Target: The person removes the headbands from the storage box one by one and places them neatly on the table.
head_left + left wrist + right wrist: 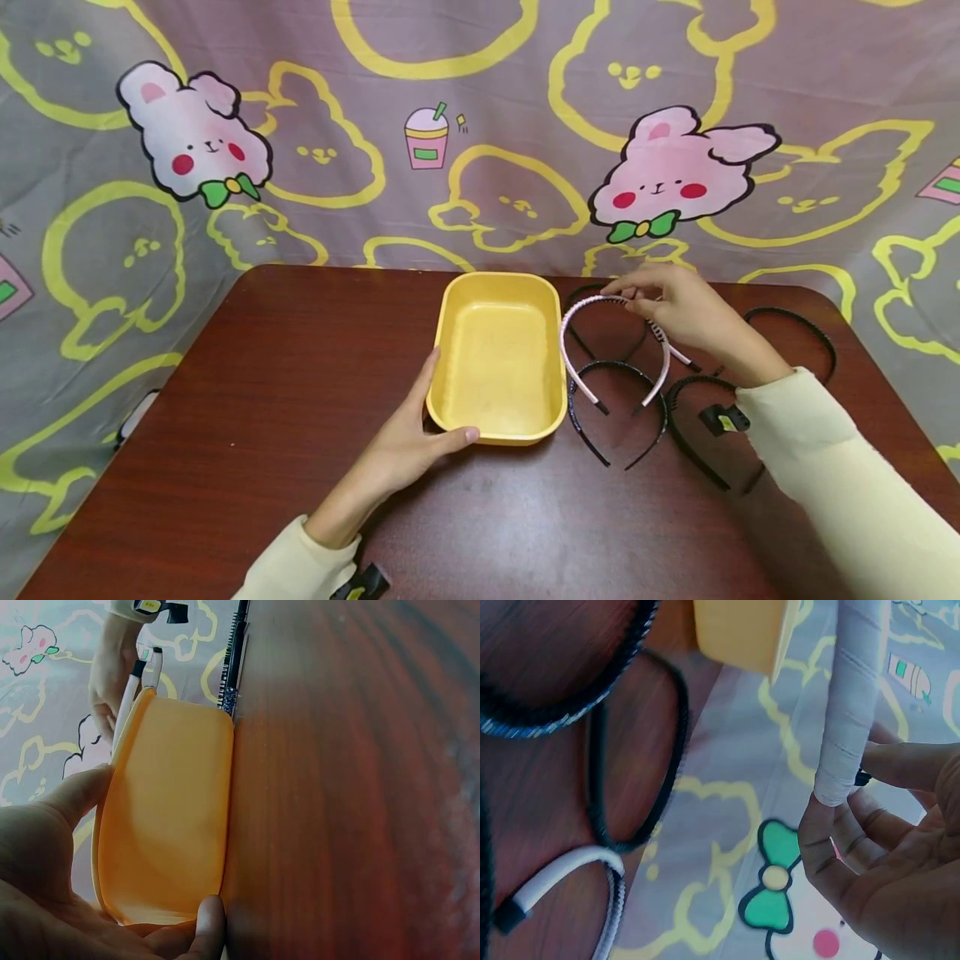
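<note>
My left hand (401, 446) grips the near left corner of a yellow plastic tray (495, 367), thumb at the front rim and fingers along its left side. The tray's inside shows bare. Right of it, my right hand (678, 308) pinches the top of a pale pink, ribbon-wrapped headband (851, 705) between thumb and fingers. The headband's black-tipped ends point down beside the tray's right edge. Below it on the table lies a dark glittery headband (588, 444). A second pale headband (547, 885) lies partly hidden behind my right hand in the head view.
A thin black headband (681, 727) lies behind the held one. Further right are another black headband (813, 329) and a dark toothed one (701, 462) partly under my sleeve. A patterned curtain (495, 108) hangs right behind the brown table (315, 358).
</note>
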Available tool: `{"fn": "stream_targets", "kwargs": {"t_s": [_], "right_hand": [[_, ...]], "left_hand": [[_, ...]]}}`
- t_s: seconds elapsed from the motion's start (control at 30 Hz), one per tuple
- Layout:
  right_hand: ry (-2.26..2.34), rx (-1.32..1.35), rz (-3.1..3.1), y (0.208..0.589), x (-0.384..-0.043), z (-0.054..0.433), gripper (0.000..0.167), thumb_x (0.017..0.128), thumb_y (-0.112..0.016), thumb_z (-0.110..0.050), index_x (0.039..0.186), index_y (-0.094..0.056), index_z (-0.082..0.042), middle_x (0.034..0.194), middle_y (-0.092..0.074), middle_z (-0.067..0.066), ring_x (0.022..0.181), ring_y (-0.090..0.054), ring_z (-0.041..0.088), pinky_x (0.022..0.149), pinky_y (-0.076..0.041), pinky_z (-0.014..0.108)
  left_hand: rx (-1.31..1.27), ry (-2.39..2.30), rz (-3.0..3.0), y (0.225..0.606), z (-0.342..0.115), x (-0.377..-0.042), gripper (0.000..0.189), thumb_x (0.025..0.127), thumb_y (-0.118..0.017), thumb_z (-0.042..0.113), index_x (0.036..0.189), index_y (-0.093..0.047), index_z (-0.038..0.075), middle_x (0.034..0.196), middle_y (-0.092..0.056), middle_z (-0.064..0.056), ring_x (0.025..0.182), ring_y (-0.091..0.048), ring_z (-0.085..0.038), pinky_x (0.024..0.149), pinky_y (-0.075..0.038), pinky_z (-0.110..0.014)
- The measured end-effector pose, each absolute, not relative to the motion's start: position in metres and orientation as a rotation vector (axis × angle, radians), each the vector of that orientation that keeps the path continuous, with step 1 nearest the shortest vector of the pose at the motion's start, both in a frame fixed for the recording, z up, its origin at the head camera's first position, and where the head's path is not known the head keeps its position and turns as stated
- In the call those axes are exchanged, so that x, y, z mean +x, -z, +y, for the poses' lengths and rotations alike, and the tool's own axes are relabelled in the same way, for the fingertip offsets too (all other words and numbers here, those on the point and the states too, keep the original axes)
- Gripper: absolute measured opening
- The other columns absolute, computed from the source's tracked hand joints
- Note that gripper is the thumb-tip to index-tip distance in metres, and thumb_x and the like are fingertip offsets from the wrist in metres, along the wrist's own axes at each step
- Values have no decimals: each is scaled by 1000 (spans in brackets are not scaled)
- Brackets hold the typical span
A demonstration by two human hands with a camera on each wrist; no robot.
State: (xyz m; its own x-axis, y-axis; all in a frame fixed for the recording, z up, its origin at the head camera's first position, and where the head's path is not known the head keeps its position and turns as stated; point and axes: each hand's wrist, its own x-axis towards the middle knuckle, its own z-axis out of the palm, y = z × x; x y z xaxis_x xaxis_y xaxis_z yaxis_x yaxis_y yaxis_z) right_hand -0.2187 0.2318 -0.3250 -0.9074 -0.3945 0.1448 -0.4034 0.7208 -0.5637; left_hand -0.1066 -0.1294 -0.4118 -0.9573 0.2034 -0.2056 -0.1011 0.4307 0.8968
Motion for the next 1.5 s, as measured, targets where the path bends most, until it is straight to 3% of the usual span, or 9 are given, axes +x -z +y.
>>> {"fn": "stream_targets", "kwargs": {"t_s": [0.23, 0.53, 0.73, 0.87, 1.23, 1.5], "right_hand": [[-944, 605, -2943, 329, -211, 263, 26, 102, -62, -3, 118, -79, -13, 102, -69, 5, 91, -53, 7, 68, -44, 21], [-961, 435, -3004, 341, -201, 297, 24, 102, -64, -4, 121, -77, -11, 100, -65, 7, 77, -51, 7, 55, -44, 27], [-925, 407, -3002, 353, -192, 324, 25, 101, -63, -2, 120, -77, -8, 99, -65, 6, 73, -58, 4, 57, -47, 26], [-900, 370, -3008, 362, -187, 343, 24, 100, -64, -1, 118, -77, -8, 103, -69, 3, 79, -59, -2, 61, -47, 24], [-900, 309, -2979, 381, -172, 390, 23, 99, -66, 1, 117, -77, -6, 101, -61, -35, 91, -56, -17, 66, -46, 13], [-893, 258, -3006, 393, -164, 407, 23, 100, -65, 2, 120, -75, 0, 100, -57, -41, 89, -53, -22, 63, -49, 17]], "left_hand": [[87, -1528, 2402, 411, -131, -105, 117, 88, -86, 30, 169, -2, 38, 176, -12, 7, 160, -20, -27, 128, -20, -57], [87, -1527, 2402, 410, -132, -105, 118, 88, -86, 32, 169, -1, 39, 176, -11, 7, 160, -20, -26, 129, -20, -56], [91, -1528, 2407, 410, -133, -105, 118, 87, -86, 32, 169, -1, 37, 176, -11, 7, 160, -19, -26, 129, -19, -56], [86, -1527, 2406, 410, -132, -105, 118, 87, -87, 32, 169, -1, 38, 176, -11, 7, 160, -19, -26, 129, -20, -56], [92, -1533, 2403, 411, -132, -107, 118, 87, -87, 33, 169, -2, 40, 176, -12, 8, 160, -19, -25, 129, -20, -56], [74, -1523, 2413, 411, -130, -106, 118, 86, -87, 34, 168, -3, 43, 176, -15, 7, 160, -21, -26, 128, -21, -57]]}}
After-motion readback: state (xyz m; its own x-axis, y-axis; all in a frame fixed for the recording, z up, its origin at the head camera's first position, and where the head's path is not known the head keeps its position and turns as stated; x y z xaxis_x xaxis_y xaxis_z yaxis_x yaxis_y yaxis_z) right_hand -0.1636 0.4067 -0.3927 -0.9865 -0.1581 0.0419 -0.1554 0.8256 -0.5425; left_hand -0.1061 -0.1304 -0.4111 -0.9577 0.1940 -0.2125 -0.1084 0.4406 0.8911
